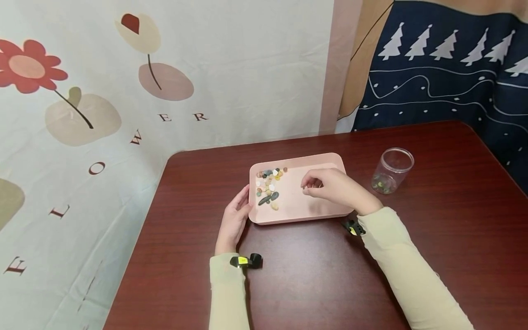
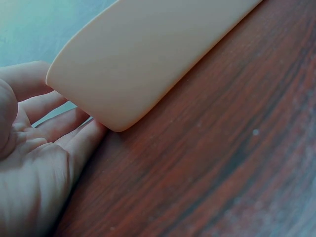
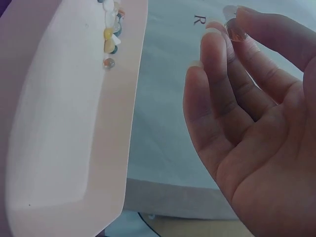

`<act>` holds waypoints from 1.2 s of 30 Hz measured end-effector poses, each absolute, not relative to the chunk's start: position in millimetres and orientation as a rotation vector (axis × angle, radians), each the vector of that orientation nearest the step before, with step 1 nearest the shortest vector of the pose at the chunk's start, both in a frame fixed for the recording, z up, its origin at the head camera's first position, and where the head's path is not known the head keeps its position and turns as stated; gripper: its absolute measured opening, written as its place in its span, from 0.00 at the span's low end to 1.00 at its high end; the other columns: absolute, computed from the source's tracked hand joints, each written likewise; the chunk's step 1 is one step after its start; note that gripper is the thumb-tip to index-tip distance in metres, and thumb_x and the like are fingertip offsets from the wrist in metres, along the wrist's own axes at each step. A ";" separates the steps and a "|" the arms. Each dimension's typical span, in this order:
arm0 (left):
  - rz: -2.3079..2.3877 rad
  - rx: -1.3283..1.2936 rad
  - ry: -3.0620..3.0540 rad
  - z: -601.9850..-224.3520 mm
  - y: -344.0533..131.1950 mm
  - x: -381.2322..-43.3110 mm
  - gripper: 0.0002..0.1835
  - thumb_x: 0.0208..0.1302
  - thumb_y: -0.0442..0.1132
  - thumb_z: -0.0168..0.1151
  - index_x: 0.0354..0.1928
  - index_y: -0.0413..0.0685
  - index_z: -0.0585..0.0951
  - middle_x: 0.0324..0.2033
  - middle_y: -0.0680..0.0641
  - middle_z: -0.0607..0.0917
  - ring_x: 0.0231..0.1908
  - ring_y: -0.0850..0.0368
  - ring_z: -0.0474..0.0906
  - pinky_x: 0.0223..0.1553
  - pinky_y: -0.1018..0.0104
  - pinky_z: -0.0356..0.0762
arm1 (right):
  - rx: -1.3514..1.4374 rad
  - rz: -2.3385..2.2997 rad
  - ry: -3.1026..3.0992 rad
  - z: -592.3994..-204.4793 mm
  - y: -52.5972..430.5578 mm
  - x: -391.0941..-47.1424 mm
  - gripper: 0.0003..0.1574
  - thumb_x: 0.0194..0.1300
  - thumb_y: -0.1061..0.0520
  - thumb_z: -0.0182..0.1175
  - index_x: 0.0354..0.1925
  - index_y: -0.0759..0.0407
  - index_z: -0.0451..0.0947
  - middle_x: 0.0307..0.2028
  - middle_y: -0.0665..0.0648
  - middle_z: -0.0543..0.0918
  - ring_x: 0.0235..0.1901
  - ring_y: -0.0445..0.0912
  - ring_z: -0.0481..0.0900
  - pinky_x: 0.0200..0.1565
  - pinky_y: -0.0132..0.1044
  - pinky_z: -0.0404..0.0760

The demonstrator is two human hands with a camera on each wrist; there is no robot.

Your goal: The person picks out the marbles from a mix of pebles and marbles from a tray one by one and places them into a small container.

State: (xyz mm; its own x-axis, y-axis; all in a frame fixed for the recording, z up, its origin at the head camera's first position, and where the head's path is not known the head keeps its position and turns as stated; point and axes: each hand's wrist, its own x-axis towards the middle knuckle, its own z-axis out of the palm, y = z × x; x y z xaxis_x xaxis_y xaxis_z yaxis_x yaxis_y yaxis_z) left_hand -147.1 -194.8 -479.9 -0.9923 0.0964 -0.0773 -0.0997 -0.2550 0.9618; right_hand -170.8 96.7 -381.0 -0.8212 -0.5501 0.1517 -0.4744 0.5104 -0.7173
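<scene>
In the head view, my left hand (image 1: 233, 222) rests against the left end of a pink tray (image 1: 301, 219). The left wrist view shows its extended fingers (image 2: 64, 123) touching the tray's outer wall. Above the right half of the tray, my right hand (image 1: 330, 185) pinches a small brownish, see-through pebble (image 3: 236, 30) between thumb and fingertips, as the right wrist view shows. Several small colored pebbles (image 1: 270, 178) lie grouped along the tray's left side. Two longer dark green stones (image 1: 268, 198) are among those nearest me.
To the right of the tray stands a clear plastic jar (image 1: 393, 169), without a lid, with several greenish pebbles (image 1: 382, 184) at its bottom. Everything sits on a dark red wooden table (image 1: 297, 275). Behind it hang a flower-printed cloth (image 1: 247, 68) and a navy cloth with white trees (image 1: 433, 82).
</scene>
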 end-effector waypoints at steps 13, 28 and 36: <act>2.402 -0.024 1.828 -480.4 -195.3 -146.4 0.28 0.61 0.24 0.48 0.64 0.44 0.61 0.64 0.48 0.61 0.62 0.61 0.56 0.58 0.70 0.59 | -0.713 -1.353 2.594 -389.4 112.1 -155.7 0.07 0.56 0.50 0.61 0.35 0.48 0.79 0.30 0.43 0.79 0.33 0.38 0.74 0.37 0.34 0.73; 2.408 -0.021 1.822 -478.8 -193.1 -146.2 0.28 0.61 0.23 0.46 0.65 0.42 0.60 0.64 0.46 0.60 0.63 0.59 0.56 0.58 0.68 0.59 | -0.597 -1.464 2.559 -401.0 121.3 -149.3 0.11 0.55 0.45 0.61 0.37 0.45 0.78 0.31 0.43 0.78 0.33 0.39 0.74 0.38 0.37 0.75; 2.414 -0.027 1.825 -477.9 -192.2 -145.7 0.28 0.61 0.22 0.46 0.64 0.42 0.61 0.64 0.45 0.60 0.63 0.58 0.56 0.59 0.67 0.58 | -0.562 -1.468 2.569 -402.8 125.7 -148.7 0.11 0.55 0.46 0.61 0.37 0.46 0.78 0.31 0.44 0.78 0.32 0.40 0.74 0.38 0.38 0.74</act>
